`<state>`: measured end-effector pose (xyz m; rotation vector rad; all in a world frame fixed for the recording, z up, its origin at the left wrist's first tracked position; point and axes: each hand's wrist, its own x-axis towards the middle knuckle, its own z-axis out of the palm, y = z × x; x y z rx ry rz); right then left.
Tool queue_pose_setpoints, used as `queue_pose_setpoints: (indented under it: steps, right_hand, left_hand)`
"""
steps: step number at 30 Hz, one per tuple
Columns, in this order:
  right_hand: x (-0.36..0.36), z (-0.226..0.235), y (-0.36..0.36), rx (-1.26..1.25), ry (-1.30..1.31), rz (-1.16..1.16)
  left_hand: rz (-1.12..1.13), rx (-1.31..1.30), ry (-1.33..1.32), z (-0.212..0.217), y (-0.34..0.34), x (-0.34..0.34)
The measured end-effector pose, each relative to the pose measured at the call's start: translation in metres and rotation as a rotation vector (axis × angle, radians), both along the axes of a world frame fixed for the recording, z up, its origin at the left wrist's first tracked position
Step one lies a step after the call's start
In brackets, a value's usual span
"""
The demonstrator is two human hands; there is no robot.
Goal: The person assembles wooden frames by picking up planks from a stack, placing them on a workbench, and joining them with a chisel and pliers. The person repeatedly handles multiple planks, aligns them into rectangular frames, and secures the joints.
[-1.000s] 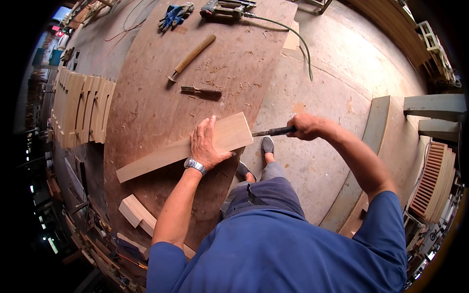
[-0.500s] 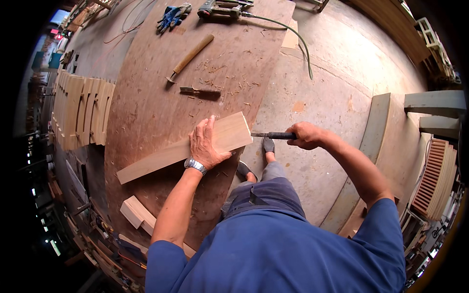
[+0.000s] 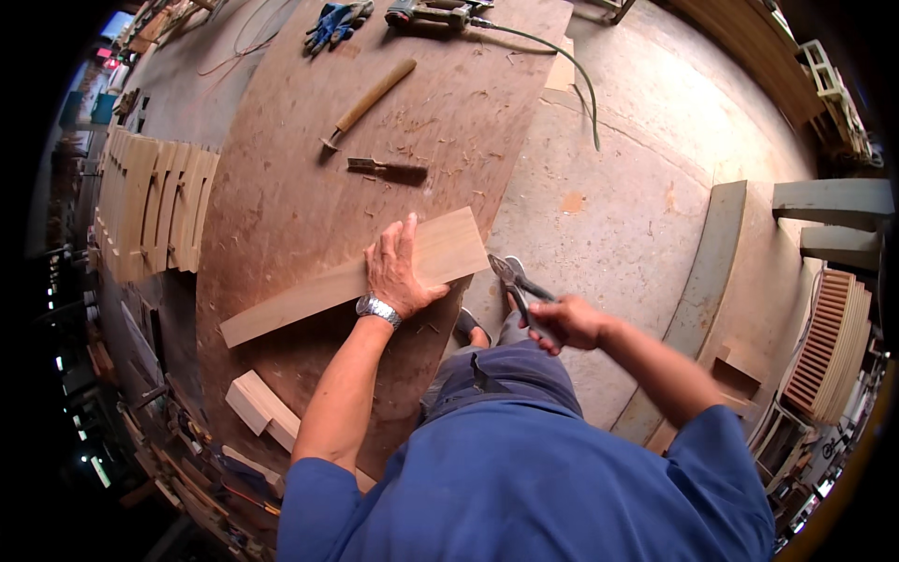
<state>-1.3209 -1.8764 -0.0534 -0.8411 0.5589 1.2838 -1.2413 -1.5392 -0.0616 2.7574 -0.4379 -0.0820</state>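
Seen from above, with twelve o'clock at the far end of the table, a person in a blue shirt works on a pale wooden board. The board lies near the centre, its narrow end toward eight o'clock and its wide end toward two, slightly past the table's edge. The left hand, a silver watch at its wrist, lies across it with fingers outstretched and thumb apart, pressing from above; hand and board have hardly moved in the last second. The change is on the other side: the right hand, at four o'clock, has dropped nearer the body and turned the pliers. Seen edge-on and level earlier, they now slant with handles clearly parted; the right fingers wrap those handles, not fully squeezed. The pliers' tip is right beside the board's wide end; whether it touches, I cannot tell. This looks like a change of grip or angle at that end, with the board kept steady. Toward eleven o'clock lie a flat-bladed tool, a wooden-handled hammer and blue gloves; a nail gun sits at twelve.
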Motion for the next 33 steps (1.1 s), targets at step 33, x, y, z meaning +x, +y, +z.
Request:
queue_pose_setpoints:
  steps: [33]
  right_hand:
    - [0.131,0.019,-0.024,-0.749,-1.133,0.906]
  left_hand:
    - [-0.002,-0.031,0.004,-0.004,0.002,0.001]
